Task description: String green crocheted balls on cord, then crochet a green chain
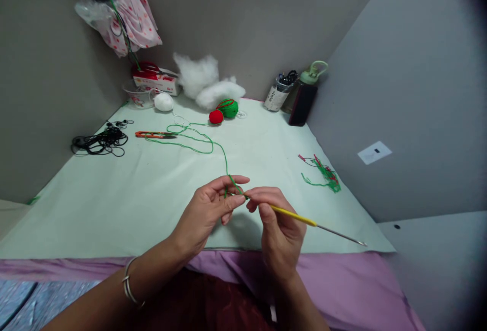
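My right hand is closed around a yellow-handled crochet hook; one metal end points down to the right, the other meets my left fingers. Thumb and fingers of my left hand pinch green yarn close to that tip. A strand loops over the left index finger and runs back across the table. Any small stitched piece between the fingertips is mostly hidden. The strand lies in loose curves near a green yarn ball and a small red ball.
Orange thread snips and tangled black cord lie at left. Behind are white stuffing, a white yarn ball and a box. At right stand a pen cup, bottle and phone, with yarn scraps nearer.
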### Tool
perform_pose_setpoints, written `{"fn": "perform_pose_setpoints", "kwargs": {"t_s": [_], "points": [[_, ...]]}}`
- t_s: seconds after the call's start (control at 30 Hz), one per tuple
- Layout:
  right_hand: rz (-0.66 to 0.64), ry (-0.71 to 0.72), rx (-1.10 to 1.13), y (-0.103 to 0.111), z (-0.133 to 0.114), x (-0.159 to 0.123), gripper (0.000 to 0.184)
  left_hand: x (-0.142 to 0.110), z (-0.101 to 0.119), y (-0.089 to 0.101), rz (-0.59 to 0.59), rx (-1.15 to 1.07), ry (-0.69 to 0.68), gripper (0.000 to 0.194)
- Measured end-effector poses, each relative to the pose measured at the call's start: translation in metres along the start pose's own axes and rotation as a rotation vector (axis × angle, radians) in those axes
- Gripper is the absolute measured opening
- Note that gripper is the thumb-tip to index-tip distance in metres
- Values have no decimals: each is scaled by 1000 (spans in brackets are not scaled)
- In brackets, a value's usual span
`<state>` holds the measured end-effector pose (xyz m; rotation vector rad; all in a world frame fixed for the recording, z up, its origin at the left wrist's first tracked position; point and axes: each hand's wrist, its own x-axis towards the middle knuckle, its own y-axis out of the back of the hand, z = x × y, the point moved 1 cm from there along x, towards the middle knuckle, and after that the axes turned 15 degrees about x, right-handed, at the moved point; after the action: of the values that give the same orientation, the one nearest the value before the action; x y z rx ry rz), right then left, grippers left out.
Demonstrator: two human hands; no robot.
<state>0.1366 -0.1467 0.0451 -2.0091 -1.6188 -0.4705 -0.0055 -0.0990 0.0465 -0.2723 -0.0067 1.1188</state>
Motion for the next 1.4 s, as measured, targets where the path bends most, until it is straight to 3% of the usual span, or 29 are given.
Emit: {"fn": "perform_pose_setpoints", "kwargs": {"t_s": [0.1, 0.2, 0.27, 0.33, 0.43, 0.53, 0.67, 1.0, 1.27, 1.4], "points": [[10, 17, -13, -1, 1, 0, 22, -1, -1, -1, 29, 8, 0, 38], [-37, 145, -218, -2, 5, -4, 31, -3, -1, -6, 45, -16, 2, 48], [-60, 283, -370, -2, 7, -7, 39, -4, -2, -8, 10, -89, 39, 53], [-53, 328, -394, 0, 9, -9, 41, -4, -2, -9, -55, -199, 112, 55], [44, 206, -204, 5, 7, -6, 30, -2, 1, -5, -111, -323, 179, 46], [139, 56, 59, 7, 4, -1, 25, 0, 5, -1, -84, -333, 137, 34], [92, -78, 187, 3, 6, 2, 20, -3, 6, -5, -51, -251, 72, 41], [62, -199, 379, 10, 8, 6, 20, -2, 1, -1, -54, -77, 34, 36], [-55, -71, 149, 7, 1, 6, 18, -2, 1, -1, -76, -5, -11, 40], [5, -111, 219, 9, 4, 7, 20, 0, 2, 0, -87, 1, 14, 35]]}}
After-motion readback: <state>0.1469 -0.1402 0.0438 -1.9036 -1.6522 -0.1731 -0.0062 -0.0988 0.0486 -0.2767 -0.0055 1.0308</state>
